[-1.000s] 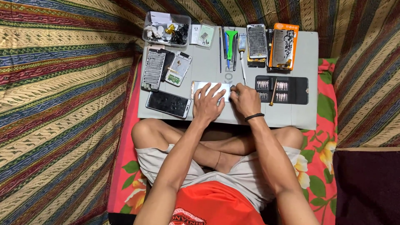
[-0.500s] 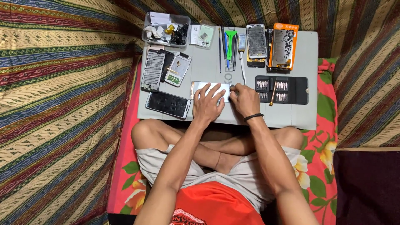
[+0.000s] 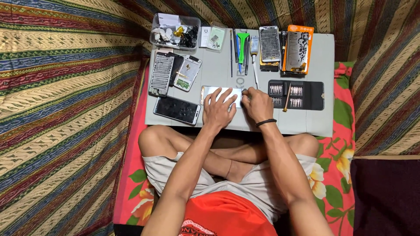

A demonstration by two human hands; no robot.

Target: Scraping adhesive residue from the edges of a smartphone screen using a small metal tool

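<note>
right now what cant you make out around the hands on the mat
Head view only:
- Phone: mostly covered by the left hand.
- What the right hand pinches: too small, hidden by its fingers.
- Bits in the black case: too small.
- Clear box contents: jumbled, indistinct.

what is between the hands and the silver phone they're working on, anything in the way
Nothing visible. The left hand lies flat on the silver rectangular phone on the grey work mat, and the right hand touches its right end. The black screwdriver-bit case and the dark-screened phone lie off to either side.
</note>
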